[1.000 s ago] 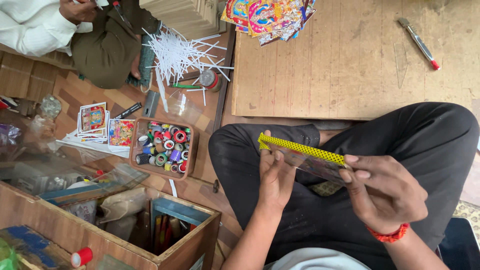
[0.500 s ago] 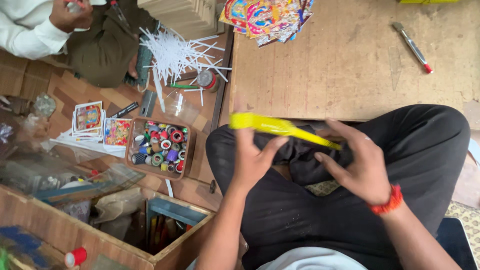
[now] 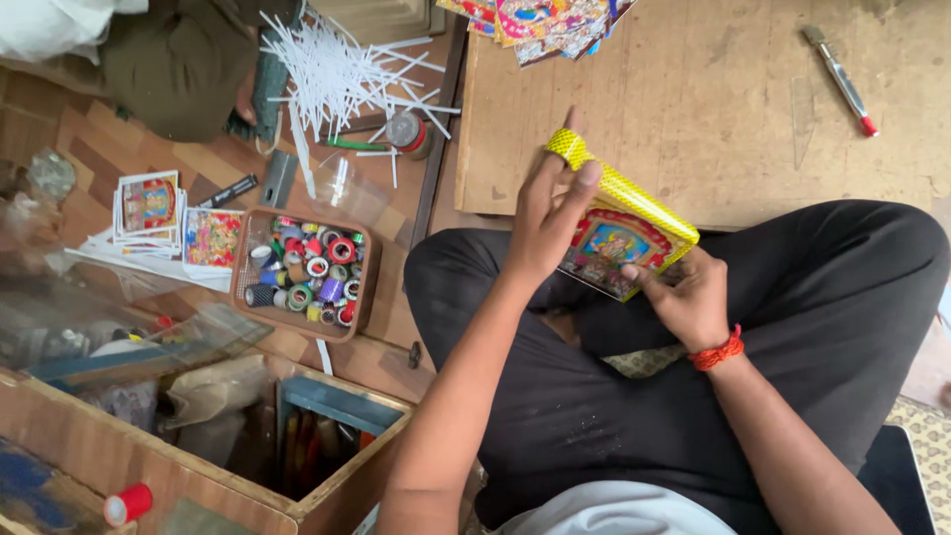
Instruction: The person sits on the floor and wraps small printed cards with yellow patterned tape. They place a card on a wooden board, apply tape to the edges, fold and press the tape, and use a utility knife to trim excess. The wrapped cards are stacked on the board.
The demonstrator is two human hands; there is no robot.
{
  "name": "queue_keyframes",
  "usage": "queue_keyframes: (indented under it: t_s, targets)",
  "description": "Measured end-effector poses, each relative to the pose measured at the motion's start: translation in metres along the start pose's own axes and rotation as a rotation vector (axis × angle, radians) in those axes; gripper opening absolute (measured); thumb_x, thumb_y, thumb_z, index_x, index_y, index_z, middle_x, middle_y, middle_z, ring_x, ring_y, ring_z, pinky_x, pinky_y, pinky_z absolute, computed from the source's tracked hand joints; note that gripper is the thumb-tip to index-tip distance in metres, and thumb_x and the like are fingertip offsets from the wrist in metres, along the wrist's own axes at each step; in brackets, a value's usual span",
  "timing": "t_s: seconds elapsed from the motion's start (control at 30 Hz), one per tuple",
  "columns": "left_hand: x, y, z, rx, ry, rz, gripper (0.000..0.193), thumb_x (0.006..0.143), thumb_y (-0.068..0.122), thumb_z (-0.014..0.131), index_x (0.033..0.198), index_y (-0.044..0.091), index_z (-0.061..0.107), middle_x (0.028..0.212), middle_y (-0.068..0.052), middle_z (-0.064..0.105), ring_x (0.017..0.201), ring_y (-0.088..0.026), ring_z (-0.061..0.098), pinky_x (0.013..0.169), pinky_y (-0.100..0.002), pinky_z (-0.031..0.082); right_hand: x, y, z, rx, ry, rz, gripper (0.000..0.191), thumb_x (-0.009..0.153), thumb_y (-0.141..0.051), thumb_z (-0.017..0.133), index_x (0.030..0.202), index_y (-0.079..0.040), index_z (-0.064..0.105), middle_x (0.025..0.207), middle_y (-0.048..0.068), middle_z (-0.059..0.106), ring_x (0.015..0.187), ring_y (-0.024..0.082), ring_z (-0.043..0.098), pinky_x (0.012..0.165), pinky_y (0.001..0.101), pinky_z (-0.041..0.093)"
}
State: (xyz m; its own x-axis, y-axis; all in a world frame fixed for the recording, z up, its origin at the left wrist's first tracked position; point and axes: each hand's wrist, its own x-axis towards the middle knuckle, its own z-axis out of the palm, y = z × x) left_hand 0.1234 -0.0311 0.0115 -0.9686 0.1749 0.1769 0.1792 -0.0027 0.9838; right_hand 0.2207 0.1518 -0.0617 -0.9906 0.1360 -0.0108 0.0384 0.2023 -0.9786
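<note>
I sit cross-legged in black trousers. Over my lap I hold a small colourful picture card (image 3: pixel 612 250) with a yellow patterned tape border (image 3: pixel 634 198) along its upper edge. My left hand (image 3: pixel 550 213) is raised at the card's left end, its fingers pressing the yellow tape where it wraps the corner. My right hand (image 3: pixel 688 292), with a red thread on the wrist, grips the card's lower right edge from beneath.
A low wooden board (image 3: pixel 713 109) lies ahead with a red-tipped tool (image 3: pixel 840 77) and printed pictures (image 3: pixel 535 25). To the left are a tray of tape rolls (image 3: pixel 302 277), white strips (image 3: pixel 337 69), picture cards (image 3: pixel 149 203), a wooden box (image 3: pixel 248 466) and another seated person (image 3: pixel 149 50).
The card was edge-on with only the yellow strip showing; it has turned so its printed face shows. My left hand moved up to the strip's left end.
</note>
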Motion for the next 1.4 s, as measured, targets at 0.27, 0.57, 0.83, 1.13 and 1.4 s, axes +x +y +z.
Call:
queue_keyframes:
  t_s: [0.27, 0.57, 0.83, 1.13, 1.4]
  targets:
    - [-0.014, -0.034, 0.004, -0.336, 0.049, -0.026, 0.065, 0.108, 0.018, 0.069, 0.162, 0.001, 0.038, 0.100, -0.002, 0.063, 0.087, -0.005, 0.061, 0.086, -0.024, 0.054, -0.001, -0.008, 0.003, 0.156, -0.076, -0.030, 0.037, 0.093, 0.004, 0.076, 0.127, 0.008, 0.063, 0.119, 0.013, 0.073, 0.105, 0.013, 0.070, 0.094, 0.0301, 0.059]
    - [-0.022, -0.042, 0.007, -0.184, 0.123, 0.052, 0.059, 0.107, 0.015, 0.068, 0.160, 0.000, 0.045, 0.139, -0.008, 0.060, 0.098, -0.006, 0.067, 0.089, -0.026, 0.064, -0.003, -0.009, 0.002, 0.094, -0.094, -0.062, 0.032, 0.095, 0.004, 0.078, 0.125, 0.006, 0.066, 0.116, 0.010, 0.074, 0.104, 0.010, 0.069, 0.094, 0.0277, 0.058]
    - [-0.024, -0.051, 0.015, -0.199, 0.171, 0.184, 0.049, 0.109, 0.016, 0.066, 0.152, -0.002, 0.049, 0.163, -0.007, 0.042, 0.094, -0.005, 0.063, 0.080, -0.022, 0.058, -0.002, -0.016, -0.004, 0.055, -0.099, 0.044, 0.037, 0.090, 0.000, 0.080, 0.124, 0.006, 0.066, 0.113, 0.008, 0.073, 0.098, 0.009, 0.067, 0.088, 0.0259, 0.056]
    - [-0.024, -0.068, 0.023, 0.042, 0.223, 0.287, 0.048, 0.112, 0.022, 0.065, 0.149, -0.002, 0.048, 0.156, -0.002, 0.049, 0.096, -0.008, 0.061, 0.086, -0.022, 0.054, 0.040, -0.053, -0.070, -0.091, -0.205, 0.162, 0.024, 0.104, -0.011, 0.071, 0.118, 0.009, 0.072, 0.100, 0.013, 0.074, 0.085, 0.011, 0.067, 0.078, 0.0241, 0.055]
    - [-0.021, -0.083, 0.030, -0.097, 0.195, 0.275, 0.039, 0.113, 0.022, 0.063, 0.144, 0.002, 0.050, 0.171, -0.003, 0.030, 0.081, -0.005, 0.055, 0.075, -0.019, 0.050, 0.053, -0.071, -0.078, -0.074, -0.398, 0.121, 0.044, 0.084, 0.007, 0.076, 0.126, 0.006, 0.064, 0.103, 0.009, 0.073, 0.094, 0.009, 0.071, 0.088, 0.0249, 0.059]
